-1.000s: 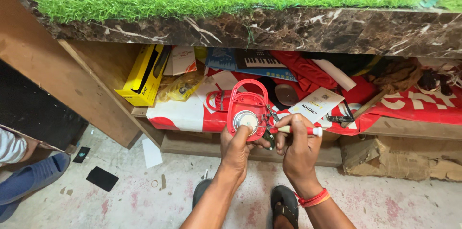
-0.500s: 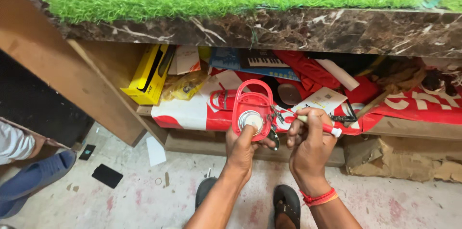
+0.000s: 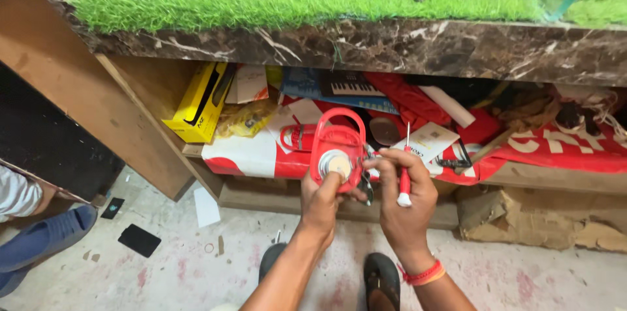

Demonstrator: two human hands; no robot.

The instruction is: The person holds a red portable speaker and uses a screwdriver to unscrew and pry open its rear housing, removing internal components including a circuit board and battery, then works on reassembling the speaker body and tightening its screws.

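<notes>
My left hand [image 3: 323, 196] grips a red plastic device with a loop handle [image 3: 337, 143] and a round silver disc on its face. My right hand [image 3: 405, 196] holds a small screwdriver [image 3: 405, 170] with a red and white handle, its thin shaft pointing up. The fingertips of my right hand touch the right side of the red device, where dark small parts hang. Both hands are held in front of a low shelf under a marble counter [image 3: 392, 46].
Green artificial grass [image 3: 294, 0] with tools covers the counter top. The shelf holds a yellow box [image 3: 199, 102], a red and white package [image 3: 255, 154], papers and red cloth [image 3: 562, 144]. Cardboard [image 3: 522, 219] lies at the lower right. Another person's leg [image 3: 39, 239] is at the left. My sandalled feet [image 3: 382, 281] are below.
The screwdriver has turned from lying sideways against the device to pointing up in my right hand. Both hands and the device stay in about the same place.
</notes>
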